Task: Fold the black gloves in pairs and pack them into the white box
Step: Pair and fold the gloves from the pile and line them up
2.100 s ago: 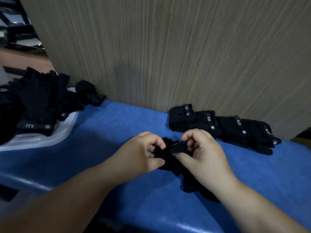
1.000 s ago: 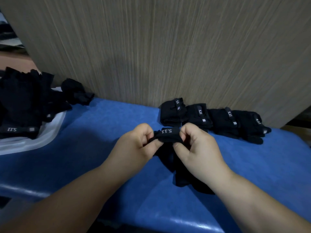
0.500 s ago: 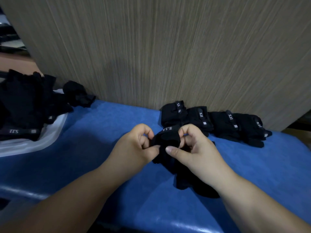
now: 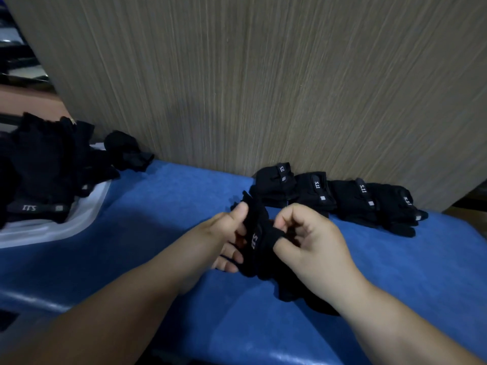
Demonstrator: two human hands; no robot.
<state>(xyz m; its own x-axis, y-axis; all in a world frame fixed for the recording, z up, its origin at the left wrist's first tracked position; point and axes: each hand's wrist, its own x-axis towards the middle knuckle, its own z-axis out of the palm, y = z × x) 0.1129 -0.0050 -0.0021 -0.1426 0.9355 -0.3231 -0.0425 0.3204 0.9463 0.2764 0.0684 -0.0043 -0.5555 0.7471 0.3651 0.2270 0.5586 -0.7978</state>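
Black gloves [image 4: 259, 241], a soft fabric bundle with a lettered cuff band, are pinched over the smooth blue surface [image 4: 171, 206] by the curled fingers [image 4: 287, 214] of the left hand [image 4: 224, 241] and right hand [image 4: 313, 241]. Folded pairs [image 4: 329, 198] are lined along the streaked wood-grain panel [image 4: 263, 88].

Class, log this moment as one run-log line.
step: folding; left hand: grips glove pair; right hand: grips it; folded pairs: against panel

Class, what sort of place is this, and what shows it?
Probably a packing workbench: a row of folded black gloves on a blue padded tabletop, and a white plastic box heaped with loose gloves.
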